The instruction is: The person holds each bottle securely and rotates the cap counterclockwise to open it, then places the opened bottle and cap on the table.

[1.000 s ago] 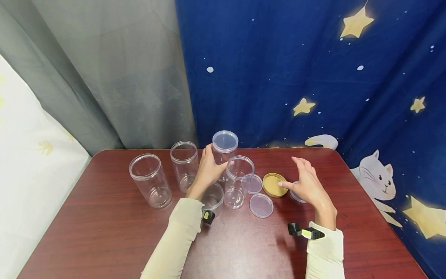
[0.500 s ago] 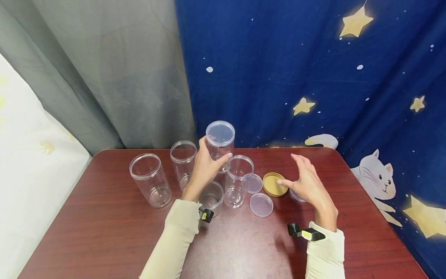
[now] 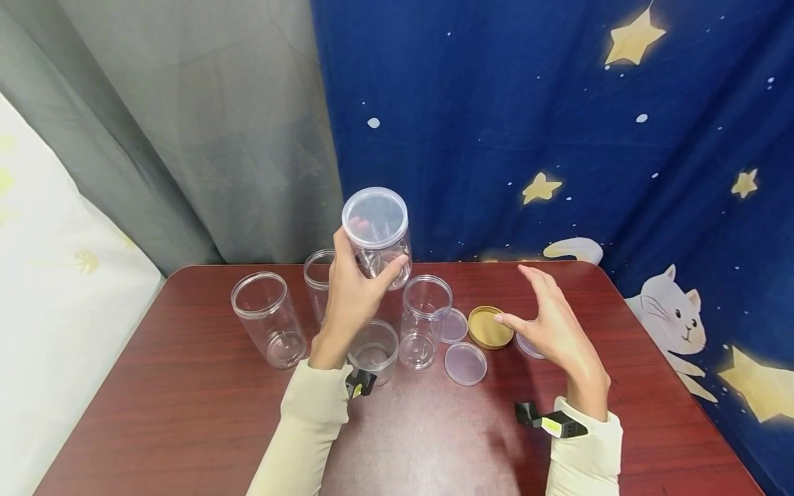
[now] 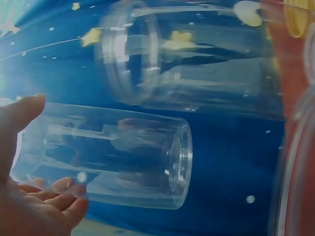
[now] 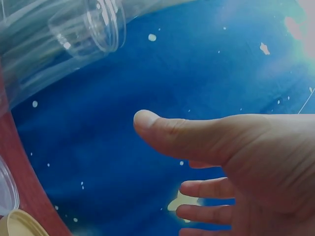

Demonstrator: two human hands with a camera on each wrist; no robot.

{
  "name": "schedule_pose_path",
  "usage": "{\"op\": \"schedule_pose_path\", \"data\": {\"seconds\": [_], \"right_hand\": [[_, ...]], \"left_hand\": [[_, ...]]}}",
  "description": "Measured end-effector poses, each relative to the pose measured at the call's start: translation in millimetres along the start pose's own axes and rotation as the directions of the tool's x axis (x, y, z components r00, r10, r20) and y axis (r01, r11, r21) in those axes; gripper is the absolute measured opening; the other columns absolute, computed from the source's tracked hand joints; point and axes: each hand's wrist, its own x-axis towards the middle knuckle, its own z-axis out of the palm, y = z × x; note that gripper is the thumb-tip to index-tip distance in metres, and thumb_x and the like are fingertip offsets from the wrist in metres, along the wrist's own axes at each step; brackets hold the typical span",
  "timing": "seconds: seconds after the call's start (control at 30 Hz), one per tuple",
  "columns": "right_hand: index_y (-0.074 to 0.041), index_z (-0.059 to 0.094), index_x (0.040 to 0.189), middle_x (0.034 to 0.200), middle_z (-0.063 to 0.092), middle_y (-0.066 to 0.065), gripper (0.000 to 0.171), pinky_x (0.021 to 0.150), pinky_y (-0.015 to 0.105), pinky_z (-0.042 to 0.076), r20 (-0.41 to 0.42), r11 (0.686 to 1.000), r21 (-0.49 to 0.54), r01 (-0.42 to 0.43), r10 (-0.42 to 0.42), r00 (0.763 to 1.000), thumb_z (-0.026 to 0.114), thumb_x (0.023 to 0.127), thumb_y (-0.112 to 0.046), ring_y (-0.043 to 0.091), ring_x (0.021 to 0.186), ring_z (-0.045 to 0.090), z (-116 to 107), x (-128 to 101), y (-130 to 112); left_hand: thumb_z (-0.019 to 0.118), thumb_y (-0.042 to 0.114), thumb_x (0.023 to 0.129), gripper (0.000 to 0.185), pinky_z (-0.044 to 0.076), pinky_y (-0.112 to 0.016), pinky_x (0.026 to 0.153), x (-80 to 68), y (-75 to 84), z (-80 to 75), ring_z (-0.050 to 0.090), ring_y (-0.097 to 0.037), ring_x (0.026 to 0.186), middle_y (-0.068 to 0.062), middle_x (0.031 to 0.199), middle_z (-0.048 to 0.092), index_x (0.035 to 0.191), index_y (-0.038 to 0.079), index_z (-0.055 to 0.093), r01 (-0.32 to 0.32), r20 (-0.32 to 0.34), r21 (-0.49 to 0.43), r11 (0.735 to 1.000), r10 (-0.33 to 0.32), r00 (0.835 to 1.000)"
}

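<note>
In the head view my left hand (image 3: 350,303) grips a tall clear jar (image 3: 397,262) near its top, fingers behind and thumb in front. A translucent lid (image 3: 376,213) covers that jar, which is raised above the far part of the table. The left wrist view shows the same jar (image 4: 118,157) between thumb and fingers. My right hand (image 3: 561,337) hovers with its fingers extended and thumb apart, holding nothing. Below its thumb lies a gold lid (image 3: 490,328), and a clear lid (image 3: 530,346) is partly hidden by that hand.
Lidless clear jars stand on the reddish table (image 3: 186,413): one at left (image 3: 273,324), one partly behind my left hand (image 3: 318,275), a short one (image 3: 374,351) and a tall one (image 3: 428,310). Two clear lids, a rear one (image 3: 457,327) and a front one (image 3: 465,364), lie nearby.
My left hand has lifted the lidded jar up off its spot behind the others and brought it leftward and closer. The right hand has hardly moved.
</note>
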Motion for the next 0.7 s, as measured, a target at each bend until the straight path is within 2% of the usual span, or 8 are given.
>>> {"op": "schedule_pose_path", "data": {"seconds": [0.1, 0.2, 0.37, 0.53, 0.7], "right_hand": [[-0.001, 0.036, 0.149, 0.148, 0.039, 0.023, 0.087, 0.109, 0.060, 0.031, -0.006, 1.000, 0.003, 0.006, -0.006, 1.000, 0.084, 0.080, -0.023, 0.040, 0.136, 0.037, -1.5, -1.0, -5.1], [-0.002, 0.036, 0.149, 0.148, 0.040, 0.021, 0.086, 0.108, 0.059, 0.032, -0.011, 1.000, 0.012, 0.013, -0.013, 1.000, 0.083, 0.081, -0.025, 0.040, 0.136, 0.039, -2.5, -2.2, -10.5], [-0.006, 0.037, 0.150, 0.148, 0.041, 0.018, 0.086, 0.107, 0.059, 0.035, -0.021, 0.999, 0.030, 0.029, -0.028, 0.999, 0.083, 0.080, -0.025, 0.038, 0.134, 0.042, -3.2, -4.7, -18.9], [-0.008, 0.039, 0.149, 0.144, 0.046, 0.016, 0.083, 0.098, 0.053, 0.044, -0.055, 0.995, 0.058, 0.078, -0.075, 0.996, 0.084, 0.080, -0.021, 0.036, 0.123, 0.052, -3.6, -7.7, -26.6], [-0.012, 0.042, 0.148, 0.141, 0.050, 0.012, 0.079, 0.093, 0.035, 0.045, -0.087, 0.989, 0.080, 0.121, -0.114, 0.990, 0.083, 0.081, -0.020, 0.030, 0.114, 0.056, -3.4, -10.2, -34.8]], "left_hand": [[0.085, 0.023, 0.078, 0.085, 0.044, -0.041, 0.105, 0.3, 9.6, -7.0, 0.054, -0.019, 0.121, -0.010, 0.133, 0.055, 0.145, 0.010, 0.035, -0.077, -0.036, -0.025, 0.997, 0.076, 0.996], [0.086, 0.021, 0.077, 0.085, 0.042, -0.040, 0.106, -0.8, 19.2, -12.8, 0.051, -0.018, 0.124, -0.008, 0.136, 0.052, 0.145, 0.009, 0.036, -0.161, -0.071, -0.033, 0.986, 0.159, 0.985], [0.087, 0.024, 0.074, 0.088, 0.040, -0.040, 0.107, -6.8, 33.3, -22.2, 0.047, -0.019, 0.126, -0.010, 0.137, 0.050, 0.145, 0.006, 0.038, -0.243, -0.089, 0.037, 0.969, 0.245, 0.965], [0.088, 0.027, 0.073, 0.091, 0.039, -0.039, 0.106, -15.8, 42.0, -30.4, 0.045, -0.020, 0.126, -0.012, 0.136, 0.048, 0.146, 0.007, 0.038, -0.256, -0.025, 0.085, 0.963, 0.258, 0.966], [0.088, 0.027, 0.073, 0.092, 0.039, -0.040, 0.107, -25.8, 48.0, -36.5, 0.044, -0.017, 0.128, -0.008, 0.139, 0.046, 0.148, 0.011, 0.038, -0.264, 0.093, 0.099, 0.959, 0.255, 0.962]]}}
